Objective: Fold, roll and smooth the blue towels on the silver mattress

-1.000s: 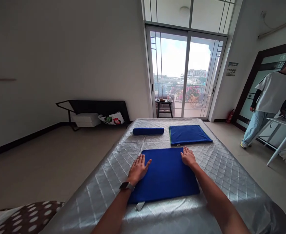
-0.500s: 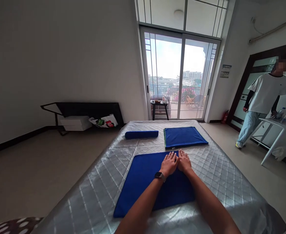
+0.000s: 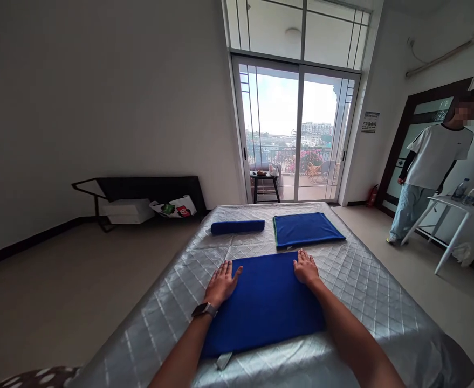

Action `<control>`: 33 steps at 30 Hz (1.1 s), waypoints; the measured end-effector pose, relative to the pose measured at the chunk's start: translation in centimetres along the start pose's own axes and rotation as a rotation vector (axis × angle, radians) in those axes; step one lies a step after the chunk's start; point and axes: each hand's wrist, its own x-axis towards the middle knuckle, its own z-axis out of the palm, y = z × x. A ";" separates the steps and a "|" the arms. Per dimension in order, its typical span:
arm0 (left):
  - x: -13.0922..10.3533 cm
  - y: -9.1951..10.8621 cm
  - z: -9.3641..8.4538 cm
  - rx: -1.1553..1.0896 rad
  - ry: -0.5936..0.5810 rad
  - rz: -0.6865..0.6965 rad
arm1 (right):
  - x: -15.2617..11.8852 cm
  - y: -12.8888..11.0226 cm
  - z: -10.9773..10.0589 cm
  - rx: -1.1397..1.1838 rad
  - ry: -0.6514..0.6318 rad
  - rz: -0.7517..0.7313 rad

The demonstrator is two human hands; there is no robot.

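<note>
A blue cloth (image 3: 265, 302), folded into a flat rectangle, lies in front of me on the silver quilted cover (image 3: 172, 302). At its far left corner my left hand (image 3: 221, 281) lies flat with fingers spread, a watch on its wrist. My right hand (image 3: 306, 266) rests flat on the far right corner, fingers stretched out. Neither hand grips anything. A pale tag (image 3: 224, 360) sticks out from the near edge of the cloth. Beyond it are a rolled blue cloth (image 3: 237, 226) on the left and a second folded blue cloth (image 3: 308, 229) with a green edge on the right.
A person in a white shirt (image 3: 439, 153) stands at the right by a small white table (image 3: 449, 202) with plastic bottles (image 3: 472, 194). A black folded frame (image 3: 151, 188) and a white box (image 3: 128, 211) are by the left wall. Behind the bed stands a dark stool (image 3: 265, 177).
My left hand has moved left from beside my right hand to the cloth's far left corner. My right hand has stayed near its corner. The tag now shows at the near edge.
</note>
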 end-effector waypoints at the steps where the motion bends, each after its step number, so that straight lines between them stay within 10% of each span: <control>1: -0.1 0.1 0.0 -0.002 0.012 0.003 | -0.2 -0.1 -0.2 -0.002 -0.005 0.005; 13: -0.1 1.9 -1.0 0.054 -0.013 -0.028 | -4.5 0.3 -0.1 -0.003 -0.026 -0.021; 23: -3.2 16.7 2.0 0.001 -0.009 0.482 | -4.2 0.5 0.4 0.017 0.003 -0.028; 27: -3.3 13.8 1.9 0.006 0.006 0.400 | -4.2 0.6 0.5 0.019 0.005 -0.032; 33: -4.4 2.3 1.3 0.072 0.016 0.145 | -4.1 0.5 0.6 0.010 0.003 -0.030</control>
